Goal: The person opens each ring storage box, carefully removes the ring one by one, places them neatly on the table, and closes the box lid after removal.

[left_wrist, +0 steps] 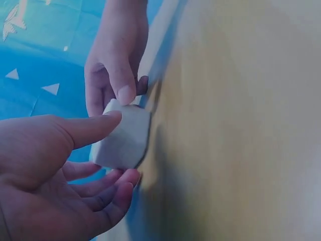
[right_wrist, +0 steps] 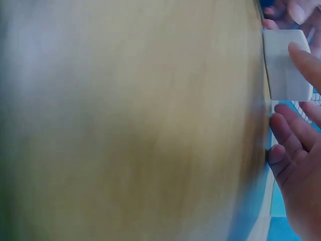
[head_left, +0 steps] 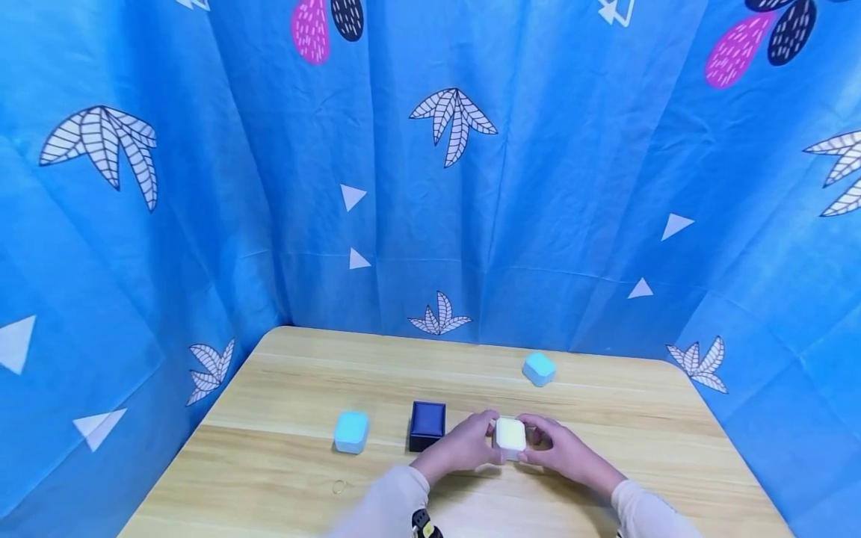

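Observation:
A small white ring box (head_left: 510, 436) with rounded corners and a cream top sits between the two hands, low over the table. From its left side, the left hand (head_left: 471, 443) grips it, thumb on the near face and fingers round the far side. Opposite, the right hand (head_left: 561, 450) holds it by its right side, also with the thumb in front. In the left wrist view, the left thumb presses the white box (left_wrist: 123, 143), and the right thumb touches its far end. Its lid looks closed.
Left of the hands stands a navy box (head_left: 427, 426), close to the left wrist. A light-blue box (head_left: 351, 432) lies farther left, another light-blue box (head_left: 539, 369) near the back edge. One thin ring (head_left: 338, 486) lies at front left. Blue curtains (head_left: 430, 224) surround the wooden table (head_left: 303, 388).

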`<action>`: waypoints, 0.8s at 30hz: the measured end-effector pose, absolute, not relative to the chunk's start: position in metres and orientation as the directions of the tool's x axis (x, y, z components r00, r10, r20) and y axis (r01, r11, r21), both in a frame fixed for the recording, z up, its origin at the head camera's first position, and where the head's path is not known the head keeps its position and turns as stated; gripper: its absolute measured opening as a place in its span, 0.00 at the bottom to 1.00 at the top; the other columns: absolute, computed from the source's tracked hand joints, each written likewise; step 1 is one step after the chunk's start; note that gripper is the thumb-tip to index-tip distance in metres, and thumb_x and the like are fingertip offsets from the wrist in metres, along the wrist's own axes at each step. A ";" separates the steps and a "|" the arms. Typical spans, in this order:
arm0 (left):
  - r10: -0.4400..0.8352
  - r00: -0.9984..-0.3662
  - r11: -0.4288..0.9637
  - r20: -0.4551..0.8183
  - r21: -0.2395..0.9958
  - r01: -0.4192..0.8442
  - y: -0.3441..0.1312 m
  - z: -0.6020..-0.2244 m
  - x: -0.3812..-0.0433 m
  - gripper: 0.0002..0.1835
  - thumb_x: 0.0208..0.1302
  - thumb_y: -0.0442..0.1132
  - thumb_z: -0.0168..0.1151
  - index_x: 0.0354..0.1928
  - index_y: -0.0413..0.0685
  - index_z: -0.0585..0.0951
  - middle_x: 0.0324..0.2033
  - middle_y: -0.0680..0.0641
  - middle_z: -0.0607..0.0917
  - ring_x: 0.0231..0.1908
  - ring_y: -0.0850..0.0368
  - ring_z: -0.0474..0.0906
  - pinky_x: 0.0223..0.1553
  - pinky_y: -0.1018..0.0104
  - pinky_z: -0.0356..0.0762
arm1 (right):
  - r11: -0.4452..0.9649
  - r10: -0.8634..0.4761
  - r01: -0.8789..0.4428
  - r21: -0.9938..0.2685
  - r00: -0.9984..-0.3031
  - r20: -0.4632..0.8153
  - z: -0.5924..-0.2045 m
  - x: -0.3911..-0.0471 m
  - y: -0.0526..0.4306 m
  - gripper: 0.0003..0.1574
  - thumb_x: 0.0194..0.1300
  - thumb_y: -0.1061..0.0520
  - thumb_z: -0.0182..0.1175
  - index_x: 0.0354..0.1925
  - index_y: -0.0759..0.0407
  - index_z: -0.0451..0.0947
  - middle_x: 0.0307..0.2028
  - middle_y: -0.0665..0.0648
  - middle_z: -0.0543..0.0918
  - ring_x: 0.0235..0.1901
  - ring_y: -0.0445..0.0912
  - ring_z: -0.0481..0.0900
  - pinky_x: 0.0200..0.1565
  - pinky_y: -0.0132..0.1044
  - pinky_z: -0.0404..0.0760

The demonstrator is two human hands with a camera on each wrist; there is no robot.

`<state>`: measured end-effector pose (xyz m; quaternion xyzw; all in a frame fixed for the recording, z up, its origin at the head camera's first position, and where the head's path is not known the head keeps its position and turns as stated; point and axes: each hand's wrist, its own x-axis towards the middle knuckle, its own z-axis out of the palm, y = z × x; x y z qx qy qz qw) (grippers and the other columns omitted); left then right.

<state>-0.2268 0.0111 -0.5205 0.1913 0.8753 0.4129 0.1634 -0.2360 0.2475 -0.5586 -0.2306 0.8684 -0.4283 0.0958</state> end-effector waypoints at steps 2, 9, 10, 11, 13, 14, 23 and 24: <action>0.447 -0.887 0.593 -0.111 0.779 0.201 0.012 -0.526 -0.222 0.42 0.49 0.43 0.74 0.66 0.44 0.66 0.53 0.43 0.77 0.52 0.50 0.76 0.54 0.54 0.74 | 0.517 -0.471 -0.301 -0.801 -0.882 0.027 -0.558 -0.235 0.248 0.46 0.54 0.43 0.69 0.67 0.53 0.64 0.43 0.54 0.77 0.38 0.46 0.74 0.33 0.34 0.79; 0.335 -0.942 0.608 -0.034 0.771 0.188 0.015 -0.543 -0.215 0.46 0.44 0.42 0.76 0.67 0.49 0.66 0.57 0.45 0.75 0.54 0.46 0.75 0.56 0.49 0.72 | 0.479 -0.474 -0.300 -0.825 -0.879 0.044 -0.556 -0.234 0.244 0.46 0.54 0.46 0.69 0.67 0.55 0.63 0.40 0.55 0.78 0.37 0.45 0.75 0.33 0.34 0.80; 0.326 -0.945 0.607 -0.024 0.772 0.190 0.016 -0.545 -0.215 0.44 0.44 0.42 0.76 0.67 0.50 0.67 0.57 0.46 0.76 0.55 0.47 0.75 0.55 0.50 0.72 | 0.474 -0.479 -0.301 -0.827 -0.877 0.045 -0.557 -0.234 0.244 0.45 0.55 0.47 0.69 0.67 0.56 0.64 0.38 0.56 0.79 0.37 0.44 0.75 0.33 0.34 0.79; 0.319 -0.947 0.607 -0.014 0.771 0.193 0.017 -0.548 -0.215 0.43 0.44 0.41 0.76 0.66 0.51 0.68 0.56 0.48 0.76 0.55 0.48 0.75 0.55 0.50 0.72 | 0.469 -0.481 -0.299 -0.831 -0.875 0.044 -0.557 -0.234 0.243 0.44 0.55 0.48 0.69 0.66 0.56 0.64 0.38 0.55 0.79 0.37 0.44 0.75 0.34 0.33 0.79; 0.309 -0.951 0.615 0.005 0.762 0.203 0.020 -0.552 -0.214 0.41 0.44 0.41 0.76 0.64 0.53 0.70 0.56 0.50 0.76 0.55 0.50 0.75 0.55 0.51 0.73 | 0.457 -0.485 -0.298 -0.838 -0.873 0.047 -0.559 -0.235 0.241 0.41 0.56 0.50 0.69 0.65 0.56 0.66 0.39 0.56 0.79 0.38 0.45 0.76 0.35 0.33 0.78; 0.302 -0.953 0.624 0.017 0.752 0.211 0.021 -0.554 -0.214 0.41 0.44 0.41 0.76 0.64 0.53 0.70 0.56 0.51 0.76 0.55 0.50 0.75 0.54 0.51 0.73 | 0.451 -0.486 -0.303 -0.840 -0.872 0.053 -0.560 -0.235 0.241 0.40 0.56 0.51 0.69 0.64 0.56 0.66 0.39 0.56 0.79 0.37 0.46 0.76 0.35 0.33 0.78; 0.227 -0.970 0.694 0.087 0.684 0.224 0.026 -0.563 -0.214 0.38 0.44 0.44 0.76 0.61 0.58 0.73 0.51 0.59 0.78 0.50 0.56 0.77 0.49 0.53 0.75 | 0.517 -0.453 -0.294 -0.804 -0.891 0.034 -0.557 -0.233 0.236 0.35 0.57 0.52 0.68 0.62 0.53 0.69 0.33 0.54 0.79 0.33 0.42 0.75 0.31 0.32 0.77; 0.222 -0.972 0.695 0.083 0.686 0.217 0.027 -0.564 -0.214 0.38 0.44 0.44 0.76 0.61 0.58 0.73 0.51 0.59 0.78 0.50 0.57 0.77 0.50 0.54 0.74 | 0.525 -0.451 -0.292 -0.799 -0.892 0.029 -0.556 -0.232 0.236 0.35 0.57 0.52 0.68 0.62 0.53 0.69 0.33 0.54 0.78 0.33 0.42 0.74 0.30 0.32 0.77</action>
